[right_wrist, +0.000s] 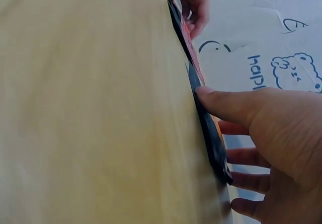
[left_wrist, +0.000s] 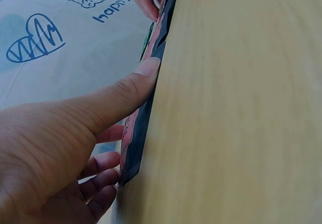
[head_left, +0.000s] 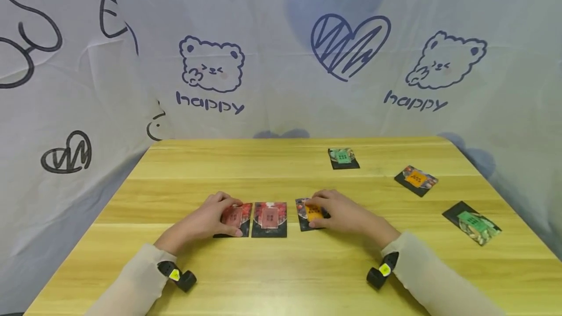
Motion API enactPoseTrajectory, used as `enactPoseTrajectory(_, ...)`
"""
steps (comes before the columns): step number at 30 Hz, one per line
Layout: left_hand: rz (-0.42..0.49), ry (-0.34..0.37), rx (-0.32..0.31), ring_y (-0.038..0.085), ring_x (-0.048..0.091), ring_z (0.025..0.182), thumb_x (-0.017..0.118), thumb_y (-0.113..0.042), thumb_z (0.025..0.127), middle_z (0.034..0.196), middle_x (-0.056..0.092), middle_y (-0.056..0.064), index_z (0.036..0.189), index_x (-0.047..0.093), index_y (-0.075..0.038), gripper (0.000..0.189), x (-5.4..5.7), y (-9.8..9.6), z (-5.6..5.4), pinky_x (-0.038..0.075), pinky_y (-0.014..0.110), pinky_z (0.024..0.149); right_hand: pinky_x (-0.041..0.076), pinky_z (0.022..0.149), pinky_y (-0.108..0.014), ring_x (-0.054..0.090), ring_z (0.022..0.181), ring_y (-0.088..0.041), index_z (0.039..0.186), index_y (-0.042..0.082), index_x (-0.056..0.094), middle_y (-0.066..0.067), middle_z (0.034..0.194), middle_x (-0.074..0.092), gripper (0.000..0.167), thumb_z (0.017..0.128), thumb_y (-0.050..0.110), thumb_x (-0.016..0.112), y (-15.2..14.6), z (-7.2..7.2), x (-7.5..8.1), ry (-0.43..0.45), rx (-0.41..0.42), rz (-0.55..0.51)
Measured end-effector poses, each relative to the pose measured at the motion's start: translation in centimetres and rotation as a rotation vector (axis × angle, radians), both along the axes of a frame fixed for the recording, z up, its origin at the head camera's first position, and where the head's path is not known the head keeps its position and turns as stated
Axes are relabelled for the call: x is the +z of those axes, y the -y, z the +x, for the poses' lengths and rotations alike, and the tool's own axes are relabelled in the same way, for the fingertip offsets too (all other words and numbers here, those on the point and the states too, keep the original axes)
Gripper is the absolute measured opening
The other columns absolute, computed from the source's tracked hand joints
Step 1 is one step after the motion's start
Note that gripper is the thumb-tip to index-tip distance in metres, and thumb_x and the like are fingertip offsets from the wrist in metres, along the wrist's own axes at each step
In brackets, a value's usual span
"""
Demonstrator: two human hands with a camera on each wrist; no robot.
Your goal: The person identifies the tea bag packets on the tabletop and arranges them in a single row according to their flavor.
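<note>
A pale cloth backdrop (head_left: 272,126) printed with bears and hearts hangs behind a wood-grain table (head_left: 263,277). Toward its middle, three flat packets form a row: a left red packet (head_left: 235,219), a middle red packet (head_left: 270,219) just beside it, and a near orange packet (head_left: 313,212) to the right across a wider gap, slightly turned.

The left hand (head_left: 210,217) grips the left red packet, thumb on the near edge and fingers curled at the far side; the right hand (head_left: 344,213) spans the near orange packet likewise, its thumb at the near edge. Holding opposite edges probably steadies such thin packets and lets them slide flat without covering the labels. The even line of the reds suggests deliberate squaring.

The far green packet (head_left: 344,158), far orange packet (head_left: 416,180) and right green packet (head_left: 472,223) lie apart at differing angles, untouched, seemingly outside the row's order.
</note>
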State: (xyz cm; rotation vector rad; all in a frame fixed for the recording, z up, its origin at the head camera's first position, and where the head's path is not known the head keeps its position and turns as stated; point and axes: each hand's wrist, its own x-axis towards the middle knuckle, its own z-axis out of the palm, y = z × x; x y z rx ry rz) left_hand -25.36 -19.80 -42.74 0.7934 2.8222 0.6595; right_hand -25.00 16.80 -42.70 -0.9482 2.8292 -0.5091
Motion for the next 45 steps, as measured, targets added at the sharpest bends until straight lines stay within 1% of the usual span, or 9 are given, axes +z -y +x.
enactPoseTrajectory(7, 0.004, 0.014, 0.003, 0.025, 0.042, 0.106, 0.080, -0.054, 0.074, 0.121, 0.047, 0.006, 0.136, 0.056, -0.011, 0.079, -0.5, -0.2, 0.1, 0.041, 0.046, 0.088, 0.039, 0.101, -0.047, 0.046, 0.125, -0.029, 0.140, 0.017, 0.056, -0.008, 0.137, 0.050, 0.056, 0.093, 0.047, 0.064, 0.6, 0.8, -0.7, -0.008, -0.023, -0.008)
enactPoseTrajectory(13, 0.004, 0.011, -0.006, 0.025, 0.043, 0.106, 0.079, -0.055, 0.075, 0.121, 0.047, 0.006, 0.137, 0.055, -0.012, 0.080, -0.7, -0.2, 0.0, 0.041, 0.045, 0.087, 0.040, 0.100, -0.046, 0.048, 0.122, -0.028, 0.136, 0.016, 0.058, -0.008, 0.134, 0.051, 0.053, 0.092, 0.045, 0.066, 1.0, 1.4, -0.6, -0.018, -0.045, -0.027)
enactPoseTrajectory(18, 0.006, 0.017, 0.000, 0.026, 0.043, 0.108, 0.079, -0.054, 0.075, 0.123, 0.047, 0.007, 0.137, 0.055, -0.012, 0.079, -0.6, -0.1, 0.1, 0.042, 0.047, 0.089, 0.040, 0.100, -0.044, 0.048, 0.122, -0.026, 0.135, 0.018, 0.058, -0.006, 0.134, 0.051, 0.053, 0.092, 0.047, 0.066, 1.4, 1.8, -0.6, -0.031, -0.046, -0.011)
enactPoseTrajectory(25, -0.002, 0.009, -0.005, 0.025, 0.043, 0.106, 0.078, -0.054, 0.076, 0.122, 0.047, 0.007, 0.137, 0.054, -0.011, 0.079, -0.4, 0.0, 0.2, 0.042, 0.045, 0.086, 0.040, 0.100, -0.043, 0.050, 0.120, -0.024, 0.134, 0.018, 0.059, -0.005, 0.132, 0.053, 0.054, 0.091, 0.049, 0.065, 2.0, 2.0, -0.7, -0.077, -0.050, 0.007)
enactPoseTrajectory(27, -0.003, 0.011, -0.004, 0.026, 0.043, 0.107, 0.079, -0.054, 0.076, 0.122, 0.047, 0.008, 0.138, 0.054, -0.011, 0.079, -0.4, 0.0, 0.2, 0.042, 0.046, 0.087, 0.040, 0.100, -0.044, 0.051, 0.119, -0.026, 0.133, 0.016, 0.059, -0.006, 0.131, 0.054, 0.054, 0.091, 0.050, 0.064, 2.2, 2.1, -0.6, -0.091, -0.042, 0.012)
enactPoseTrajectory(36, -0.001, 0.001, 0.011, 0.026, 0.043, 0.109, 0.080, -0.053, 0.075, 0.123, 0.047, 0.008, 0.137, 0.055, -0.011, 0.079, -0.3, 0.1, 0.1, 0.041, 0.047, 0.090, 0.039, 0.101, -0.045, 0.051, 0.120, -0.027, 0.134, 0.014, 0.059, -0.007, 0.131, 0.054, 0.055, 0.092, 0.049, 0.064, 2.7, 2.4, -0.3, -0.122, -0.036, 0.020)
enactPoseTrajectory(45, -0.006, -0.010, 0.005, 0.027, 0.042, 0.110, 0.079, -0.054, 0.075, 0.124, 0.046, 0.008, 0.137, 0.054, -0.011, 0.079, -0.2, 0.1, 0.0, 0.041, 0.048, 0.091, 0.037, 0.102, -0.048, 0.050, 0.121, -0.029, 0.135, 0.014, 0.058, -0.008, 0.132, 0.054, 0.057, 0.092, 0.052, 0.061, 2.6, 2.3, -0.1, -0.132, -0.045, 0.046)
